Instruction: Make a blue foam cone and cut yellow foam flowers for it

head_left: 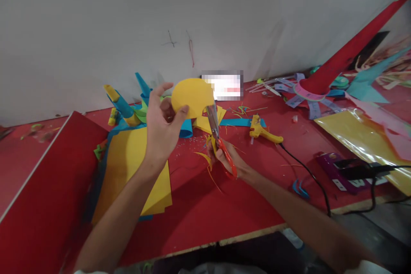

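A rounded piece of yellow paper (192,97) is pinched by my left hand (165,122), with the thumb on its face. My right hand (224,156) holds scissors (228,160) with red handles, their blades pointing up and touching the paper's lower right edge. Yellow paper offcuts (205,158) lie on the red table (199,218) near my right hand. Below my left forearm rests a stack of yellow sheets (128,158) over blue ones.
A yellow glue gun (265,132) with a black cord lies right of the scissors. Rolled blue and yellow paper shapes (123,107) stand at the back left. A purple power strip (346,175), yellow sheet (362,137) and red cone (346,55) occupy the right.
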The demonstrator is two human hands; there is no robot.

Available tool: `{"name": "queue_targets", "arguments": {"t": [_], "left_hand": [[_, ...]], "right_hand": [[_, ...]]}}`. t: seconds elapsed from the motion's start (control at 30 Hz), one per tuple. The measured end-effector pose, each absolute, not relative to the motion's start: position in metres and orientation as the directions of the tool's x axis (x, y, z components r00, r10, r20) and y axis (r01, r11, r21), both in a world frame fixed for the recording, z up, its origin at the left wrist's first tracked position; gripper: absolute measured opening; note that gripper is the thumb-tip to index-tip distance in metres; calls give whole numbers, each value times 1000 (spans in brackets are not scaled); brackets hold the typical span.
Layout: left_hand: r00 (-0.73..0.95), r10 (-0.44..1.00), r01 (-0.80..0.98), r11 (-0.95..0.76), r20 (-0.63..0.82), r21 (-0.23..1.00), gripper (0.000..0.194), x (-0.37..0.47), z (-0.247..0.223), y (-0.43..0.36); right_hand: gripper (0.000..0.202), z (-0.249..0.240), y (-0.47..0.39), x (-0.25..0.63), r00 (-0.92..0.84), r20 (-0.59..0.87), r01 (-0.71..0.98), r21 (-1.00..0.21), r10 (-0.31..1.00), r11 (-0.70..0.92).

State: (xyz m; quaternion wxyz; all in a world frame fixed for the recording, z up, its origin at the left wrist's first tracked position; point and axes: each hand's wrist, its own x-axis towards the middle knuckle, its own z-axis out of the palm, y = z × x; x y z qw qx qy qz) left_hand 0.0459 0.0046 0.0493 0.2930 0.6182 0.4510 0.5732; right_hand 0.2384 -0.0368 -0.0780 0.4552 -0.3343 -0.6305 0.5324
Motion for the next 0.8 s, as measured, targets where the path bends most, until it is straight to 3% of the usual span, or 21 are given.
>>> {"name": "queue_targets", "arguments": {"t": [0.5, 0.8], "left_hand": [[-14, 876, 235, -466, 483, 853, 59, 18, 57, 13], [146, 794, 388, -594, 590, 704, 63, 23, 41, 12]], "right_hand": [[77, -65, -40, 242, -396, 214, 143, -946, 893, 291], [78, -66, -39, 244, -400, 214, 187, -933, 891, 308]]}}
